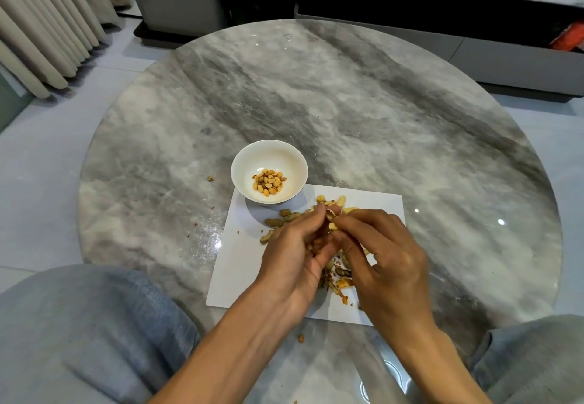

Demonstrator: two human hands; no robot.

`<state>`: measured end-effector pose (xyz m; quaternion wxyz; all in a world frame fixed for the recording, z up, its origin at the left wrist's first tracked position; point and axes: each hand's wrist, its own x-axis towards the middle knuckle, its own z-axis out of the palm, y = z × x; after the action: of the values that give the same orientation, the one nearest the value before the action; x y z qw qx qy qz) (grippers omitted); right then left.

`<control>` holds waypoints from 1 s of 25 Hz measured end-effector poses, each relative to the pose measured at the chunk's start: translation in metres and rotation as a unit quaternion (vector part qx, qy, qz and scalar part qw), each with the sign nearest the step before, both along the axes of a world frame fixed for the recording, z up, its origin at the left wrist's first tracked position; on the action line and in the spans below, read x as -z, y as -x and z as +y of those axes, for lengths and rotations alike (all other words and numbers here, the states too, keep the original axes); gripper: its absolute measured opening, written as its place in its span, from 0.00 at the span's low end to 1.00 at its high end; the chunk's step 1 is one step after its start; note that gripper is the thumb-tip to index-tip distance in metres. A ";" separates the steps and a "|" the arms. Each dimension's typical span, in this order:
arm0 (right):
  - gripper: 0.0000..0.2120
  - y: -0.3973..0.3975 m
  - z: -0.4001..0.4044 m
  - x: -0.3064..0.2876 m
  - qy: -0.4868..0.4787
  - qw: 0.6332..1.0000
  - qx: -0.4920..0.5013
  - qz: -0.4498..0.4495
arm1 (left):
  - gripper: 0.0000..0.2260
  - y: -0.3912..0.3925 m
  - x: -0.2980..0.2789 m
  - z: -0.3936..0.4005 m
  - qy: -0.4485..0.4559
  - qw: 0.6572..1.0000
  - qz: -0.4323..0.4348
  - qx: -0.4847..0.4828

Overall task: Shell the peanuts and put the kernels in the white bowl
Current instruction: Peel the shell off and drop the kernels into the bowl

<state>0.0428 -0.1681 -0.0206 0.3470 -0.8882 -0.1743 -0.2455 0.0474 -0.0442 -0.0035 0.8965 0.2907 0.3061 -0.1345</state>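
Likely risk: kernels cupped in left hand (pixel 294 255) spill onto surface (pixel 379 103) if palm tilts while fingers work. Right hand (pixel 384 255) pinches peanut shell (pixel 333 219) against left fingertips; hard crack could fling kernel off white paper (pixel 240 264). White bowl (pixel 269 172) just beyond left hand, kernels inside. Unshelled peanuts (pixel 278 222) between bowl and hands; shell scraps (pixel 339 277) beneath hands.
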 end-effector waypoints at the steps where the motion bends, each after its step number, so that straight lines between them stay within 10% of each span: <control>1: 0.08 -0.001 -0.001 -0.001 -0.012 1.000 -0.002 0.008 | 0.11 0.000 0.000 0.000 0.001 1.000 -0.001 0.001; 5: 0.06 0.001 -0.002 -0.014 -0.157 0.979 -0.016 0.127 | 0.08 0.000 -0.003 0.002 -0.001 1.000 0.003 0.006; 9: 0.04 -0.004 -0.008 -0.025 -0.435 0.821 0.038 0.368 | 0.10 -0.002 -0.005 0.002 -0.006 0.999 0.029 0.026; 18: 0.08 -0.009 -0.016 -0.020 -0.502 0.736 0.049 0.451 | 0.14 -0.001 -0.003 0.004 -0.010 0.998 0.049 0.036; 20: 0.07 -0.010 -0.017 -0.019 -0.471 0.757 0.051 0.450 | 0.15 0.000 -0.003 0.004 -0.008 0.998 0.050 0.044; 25: 0.13 -0.006 -0.014 -0.005 -0.065 0.965 0.008 0.254 | 0.17 0.000 -0.002 0.003 0.002 0.997 0.060 0.052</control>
<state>0.0484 -0.1820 -0.0157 0.4344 -0.8986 -0.0569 -0.0253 0.0478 -0.0410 -0.0015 0.8692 0.2956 0.3432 -0.1984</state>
